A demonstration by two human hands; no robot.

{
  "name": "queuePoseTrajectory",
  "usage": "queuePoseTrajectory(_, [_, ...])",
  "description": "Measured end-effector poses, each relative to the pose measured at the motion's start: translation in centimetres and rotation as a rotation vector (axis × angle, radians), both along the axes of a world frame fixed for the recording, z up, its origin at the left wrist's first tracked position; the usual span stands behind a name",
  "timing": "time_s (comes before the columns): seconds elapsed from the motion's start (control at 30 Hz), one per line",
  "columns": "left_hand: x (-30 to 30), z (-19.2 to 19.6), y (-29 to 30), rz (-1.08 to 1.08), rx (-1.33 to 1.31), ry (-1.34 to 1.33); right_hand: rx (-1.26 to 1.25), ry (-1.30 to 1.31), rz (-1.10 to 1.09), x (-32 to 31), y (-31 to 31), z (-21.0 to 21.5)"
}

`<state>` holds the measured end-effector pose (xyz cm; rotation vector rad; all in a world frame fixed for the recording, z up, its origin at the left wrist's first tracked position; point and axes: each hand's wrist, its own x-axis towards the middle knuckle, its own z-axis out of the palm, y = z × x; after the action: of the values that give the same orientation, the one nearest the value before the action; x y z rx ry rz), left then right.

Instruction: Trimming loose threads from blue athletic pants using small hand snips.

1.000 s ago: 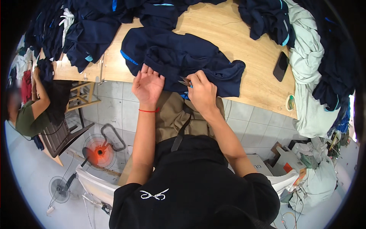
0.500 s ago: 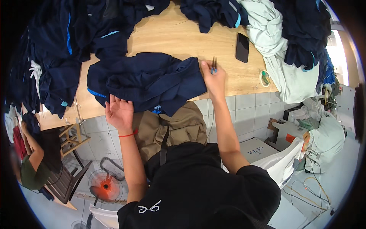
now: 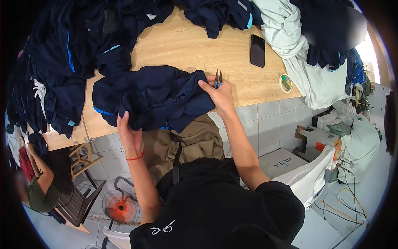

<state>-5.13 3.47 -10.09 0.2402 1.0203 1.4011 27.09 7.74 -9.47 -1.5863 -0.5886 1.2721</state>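
- Presently, the navy garment (image 3: 153,97) lies across the near edge of the counter (image 3: 228,45), between the two hands, its near side overhanging the brown trousers (image 3: 182,147) on the lap.
- Left hand (image 3: 131,136): the fingers pinch the near left edge of the garment; folds conceal part of this grip.
- Right hand (image 3: 222,96): the thumb lies on top of the garment's right end, and the fingers are closed on that edge from beyond. The same hand retains the thread snips (image 3: 218,79), blades upward and slightly apart.
- Weight and stiffness: the cloth is probably light to moderate in weight, limp and easily creased. It should drape between two holds rather than keep a shape.
- Surface: it looks matt, so slipping is unlikely. Breakage is not a concern; a snag or cut from the nearby blade tips is.
- Hold points: grip opposite edges, as here, with several layers in each pinch. A single hold would likely let the middle sag. Keep the blue trim (image 3: 103,111) at the left uncrushed.
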Motion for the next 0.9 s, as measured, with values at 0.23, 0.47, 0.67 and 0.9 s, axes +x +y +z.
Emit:
queuePoseTrajectory(0.23, [-2.0, 0.5, -2.1, 0.044, 0.063, 0.599, 0.139, 0.039, 0.038, 0.1, -1.6, 1.2])
queuePoseTrajectory(0.47, [-3.3, 4.8, -2.3, 0.331, 0.134, 1.27, 0.279, -0.533, 0.041, -0.2, -2.4, 6.2])
queuePoseTrajectory(0.67, [-2.1, 8.1, 1.8, 0.272, 0.158, 0.772, 0.626, -0.989, -0.015, 2.4, 0.5, 9.0])
queuePoseTrajectory(0.9, [-1.9, 16.5, 2.7, 0.401, 0.909, 0.326, 1.312, -0.747, -0.493, 1.0, 0.3, 19.7])
